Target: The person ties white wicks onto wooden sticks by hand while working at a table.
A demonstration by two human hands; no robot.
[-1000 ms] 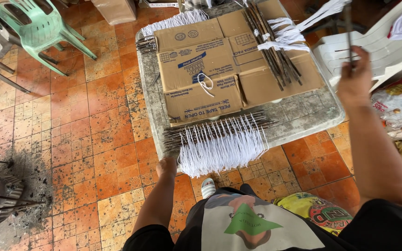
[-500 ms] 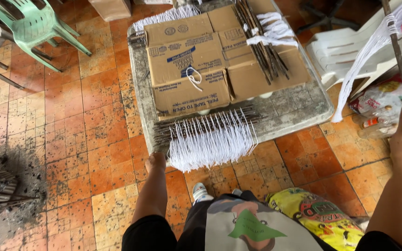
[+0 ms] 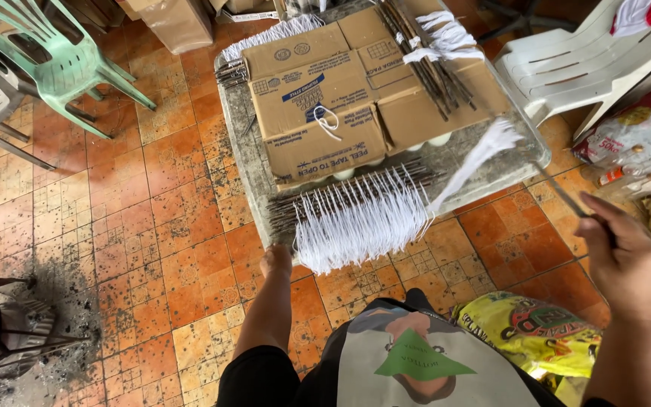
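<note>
Your fingers of the right hand (image 3: pixel 621 256) are closed around the near end of a thin dark stick (image 3: pixel 563 194), and this stick carries a bundle of white strings (image 3: pixel 476 154) on its far end, which hangs in the air over the right part of the desk (image 3: pixel 246 162). I judge the stick to be light and stiff but easy to snap, and the strings soft and loose, so they swing when you move. It seems better to hold it on the bare wood, near the end, and not on the strings.

Your left hand (image 3: pixel 276 261) rests at the front edge of the desk, touching the left end of a row of similar sticks (image 3: pixel 356 197), whose white strings hang down over the edge; I cannot tell if its fingers are closed. Behind this row lie flattened cardboard boxes (image 3: pixel 325 98), and on them another bunch of dark sticks with white strings (image 3: pixel 427 45). A white plastic chair (image 3: pixel 582 64) stands to the right of the desk, and a green plastic chair (image 3: pixel 54 56) stands well apart on the left, on the orange tiled floor (image 3: pixel 152 249).
</note>
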